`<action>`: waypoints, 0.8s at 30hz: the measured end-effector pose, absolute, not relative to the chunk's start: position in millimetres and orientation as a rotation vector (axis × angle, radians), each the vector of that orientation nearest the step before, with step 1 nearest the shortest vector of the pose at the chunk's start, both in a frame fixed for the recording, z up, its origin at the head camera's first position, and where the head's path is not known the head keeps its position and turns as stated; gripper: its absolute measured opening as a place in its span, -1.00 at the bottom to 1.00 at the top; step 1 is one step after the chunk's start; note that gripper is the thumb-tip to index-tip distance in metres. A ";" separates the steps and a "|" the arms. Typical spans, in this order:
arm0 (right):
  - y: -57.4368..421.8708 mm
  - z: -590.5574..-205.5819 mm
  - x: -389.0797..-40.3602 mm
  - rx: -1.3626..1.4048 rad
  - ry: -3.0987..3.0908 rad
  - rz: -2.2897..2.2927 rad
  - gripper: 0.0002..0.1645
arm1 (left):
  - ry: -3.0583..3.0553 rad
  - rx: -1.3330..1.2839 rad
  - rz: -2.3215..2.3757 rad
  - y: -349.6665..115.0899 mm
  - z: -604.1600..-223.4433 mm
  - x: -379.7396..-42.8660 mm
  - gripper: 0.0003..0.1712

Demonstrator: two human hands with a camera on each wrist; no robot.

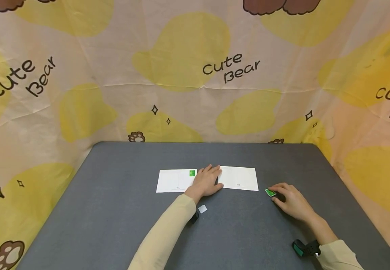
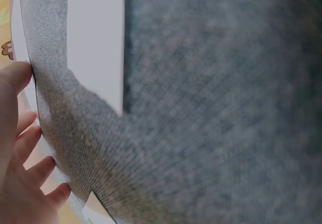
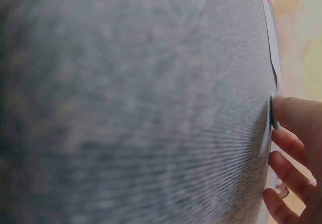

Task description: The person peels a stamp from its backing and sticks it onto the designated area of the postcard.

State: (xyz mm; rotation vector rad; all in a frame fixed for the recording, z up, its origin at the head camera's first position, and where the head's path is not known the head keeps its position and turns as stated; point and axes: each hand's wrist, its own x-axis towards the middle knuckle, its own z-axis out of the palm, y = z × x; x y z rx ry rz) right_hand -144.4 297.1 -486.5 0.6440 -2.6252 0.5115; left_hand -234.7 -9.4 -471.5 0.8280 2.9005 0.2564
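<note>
A white envelope [image 1: 240, 178] lies toward the far side of the table, small print near its lower edge. My left hand [image 1: 206, 182] rests at its left edge with fingers spread, lying between it and a second envelope [image 1: 171, 180]. That left envelope carries a green stamp [image 1: 192, 173] in its upper right corner. To the right, my right hand [image 1: 292, 201] pinches another green stamp [image 1: 270, 192] with a white border between thumb and fingertips, just over the table. In the right wrist view this stamp [image 3: 273, 114] shows edge-on by the thumb.
A small torn white paper scrap [image 1: 202, 209] lies near my left wrist, and fills the upper left wrist view as a pale piece [image 2: 98, 43]. The grey table [image 1: 120, 225] ends at a patterned cloth [image 1: 181, 56] hanging behind.
</note>
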 end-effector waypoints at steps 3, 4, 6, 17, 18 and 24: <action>296.4 -485.2 -145.6 0.640 -2.632 0.513 -0.60 | 2.897 0.824 0.242 -8.8 -470.6 -234.2 -0.31; 296.0 -484.6 -146.1 0.637 -2.635 0.516 -0.62 | 2.896 0.823 0.237 -8.7 -470.5 -234.2 -0.32; 295.3 -483.4 -146.8 0.630 -2.643 0.518 -0.63 | 2.895 0.818 0.231 -8.5 -470.4 -234.2 -0.32; 291.1 -475.8 -147.4 0.552 -2.710 0.552 -0.75 | 2.891 0.809 0.246 -6.4 -471.0 -233.0 -0.32; 290.6 -474.9 -147.8 0.542 -2.718 0.552 -0.77 | 2.891 0.809 0.246 -6.4 -471.3 -233.3 -0.32; 289.3 -469.3 -151.4 0.516 -2.763 0.565 -0.86 | 2.877 0.812 0.240 -7.5 -467.2 -233.2 -0.32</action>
